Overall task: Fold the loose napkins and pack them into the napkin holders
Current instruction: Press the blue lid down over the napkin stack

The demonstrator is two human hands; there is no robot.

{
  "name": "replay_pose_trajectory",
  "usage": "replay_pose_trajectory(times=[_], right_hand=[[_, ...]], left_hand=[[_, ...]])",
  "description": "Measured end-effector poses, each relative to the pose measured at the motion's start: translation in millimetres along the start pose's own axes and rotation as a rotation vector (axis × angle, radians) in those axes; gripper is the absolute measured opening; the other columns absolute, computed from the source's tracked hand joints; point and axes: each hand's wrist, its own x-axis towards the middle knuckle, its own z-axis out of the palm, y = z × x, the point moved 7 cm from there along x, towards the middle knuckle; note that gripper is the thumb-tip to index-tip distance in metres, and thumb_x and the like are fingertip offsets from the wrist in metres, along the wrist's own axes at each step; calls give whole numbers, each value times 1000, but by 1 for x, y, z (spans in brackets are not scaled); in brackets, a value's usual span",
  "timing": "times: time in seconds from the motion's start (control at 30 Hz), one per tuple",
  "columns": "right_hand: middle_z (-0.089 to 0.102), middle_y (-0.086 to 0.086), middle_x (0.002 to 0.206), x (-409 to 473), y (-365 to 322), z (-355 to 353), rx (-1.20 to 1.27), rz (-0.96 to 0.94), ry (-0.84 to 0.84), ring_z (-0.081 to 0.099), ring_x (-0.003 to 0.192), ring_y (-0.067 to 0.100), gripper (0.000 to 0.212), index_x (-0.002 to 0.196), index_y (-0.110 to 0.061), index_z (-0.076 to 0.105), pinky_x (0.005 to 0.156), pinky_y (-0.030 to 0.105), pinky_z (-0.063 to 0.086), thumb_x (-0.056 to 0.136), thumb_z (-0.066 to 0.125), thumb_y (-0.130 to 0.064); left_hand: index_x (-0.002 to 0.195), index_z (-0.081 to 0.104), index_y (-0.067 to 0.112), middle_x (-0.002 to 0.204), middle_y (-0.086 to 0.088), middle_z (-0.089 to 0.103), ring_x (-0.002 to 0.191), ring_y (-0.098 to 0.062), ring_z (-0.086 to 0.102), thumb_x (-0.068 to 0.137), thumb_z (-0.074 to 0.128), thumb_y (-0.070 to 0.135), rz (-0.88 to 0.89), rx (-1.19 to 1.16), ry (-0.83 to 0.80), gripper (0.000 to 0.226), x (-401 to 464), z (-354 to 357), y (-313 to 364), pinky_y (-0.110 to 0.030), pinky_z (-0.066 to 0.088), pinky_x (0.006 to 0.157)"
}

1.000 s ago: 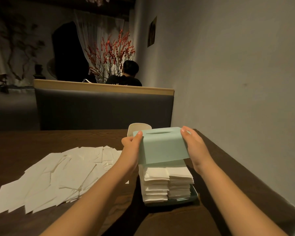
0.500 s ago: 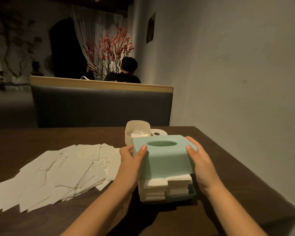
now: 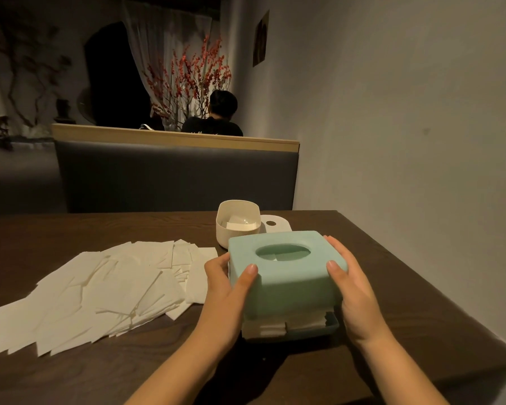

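1. Left hand [image 3: 227,283]: palm against the left side of the green cover [image 3: 287,276], thumb lying over its top near corner, fingers wrapped round the side. Gripping it.
2. Right hand [image 3: 352,290]: mirror pose on the cover's right side, thumb on the top near-right corner, fingers along the far side. Also gripping it. Both forearms bare, coming in from the near edge.
3. Cover: pale green, boxy w/ rounded corners, matte, oval slot in top; white paper visible thru the slot. It sits low over the folded napkin stack [image 3: 284,324]; a thin band of white layers shows under its rim.
4. Base tray [image 3: 332,325]: same green, shallow lip, under the stack, on the table's near-right part.
5. Loose napkins [image 3: 100,290]: flat white sheets, overlapping, fanned out across the table's left; their right edge is just beside the left hand.
6. Cream holder [image 3: 237,226]: rounded tub, open top, some white paper inside, just behind the cover. White lid [image 3: 275,223] w/ round hole to its right.
7. Table [image 3: 421,302]: dark wood, visible grain.
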Motion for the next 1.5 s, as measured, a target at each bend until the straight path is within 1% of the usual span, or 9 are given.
replay_pose_trajectory(times=[0.13, 0.2, 0.33, 0.57, 0.83, 1.0, 1.13, 1.33, 1.5], right_hand=[[56, -21, 131, -1, 4, -1, 5, -10, -15, 57, 111, -9, 64, 141, -31, 45, 82, 12, 50, 80, 58, -47], [55, -18, 132, 0, 9, 0, 4, 10, -23, 57, 109, -10, 63, 141, -30, 44, 81, 12, 51, 81, 56, -43], [56, -16, 132, 1, 21, -2, 15, 63, 3, 56, 117, 0, 58, 143, -32, 44, 84, 20, 52, 90, 61, -46], [53, -19, 126, 0, 37, -3, -29, 163, 52, 53, 112, 2, 44, 144, -33, 41, 78, 20, 48, 101, 48, -30], [53, -13, 131, -12, 45, -13, 7, 177, 92, 53, 115, 4, 46, 145, -31, 42, 82, 20, 47, 100, 49, -28], [55, -11, 130, -17, 48, -7, 95, 199, 69, 56, 116, 9, 60, 141, -37, 43, 86, 26, 50, 82, 53, -44], [54, -11, 129, -19, 48, -10, 110, 194, 72, 55, 117, 13, 54, 134, -44, 45, 96, 36, 50, 80, 52, -49], [56, -13, 121, -19, 48, -14, 167, 190, 127, 58, 106, 8, 30, 128, -35, 47, 71, 18, 52, 99, 47, -28], [52, -12, 124, -19, 52, -11, 90, 201, 102, 54, 112, 13, 30, 129, -37, 44, 83, 28, 50, 100, 47, -30]], left_hand=[[128, 24, 35, 124, 26, 39, 114, 4, 48, 73, 57, 64, 18, 55, -29, 70, -1, 2, -6, -25, 46, 95], [129, 22, 36, 126, 22, 41, 116, 1, 49, 68, 60, 70, -9, 57, -30, 79, 0, 3, -13, -22, 45, 94], [129, 19, 34, 121, 22, 38, 110, 2, 47, 79, 60, 65, -64, 27, -23, 72, 1, 11, -24, -13, 42, 82], [130, 22, 32, 140, 2, 39, 122, -17, 47, 99, 56, 38, -179, 5, 20, 46, 6, 14, -41, -33, 42, 98], [135, 21, 35, 140, 4, 38, 117, -11, 47, 99, 56, 35, -210, -11, -25, 51, -3, 24, -44, -36, 43, 103], [134, 22, 36, 137, 4, 42, 114, -10, 50, 99, 54, 37, -260, -41, -46, 47, -8, 23, -42, -39, 45, 105], [130, 23, 34, 138, 4, 40, 123, -18, 48, 98, 57, 37, -259, -12, -45, 47, -11, 20, -39, -39, 44, 107], [121, 28, 38, 137, 4, 39, 126, -18, 46, 62, 63, 61, -279, 25, -66, 73, -12, 19, -43, -45, 42, 111], [115, 34, 50, 136, 4, 42, 126, -24, 49, 54, 64, 63, -348, -70, -68, 69, -14, 17, -53, -52, 45, 108]])
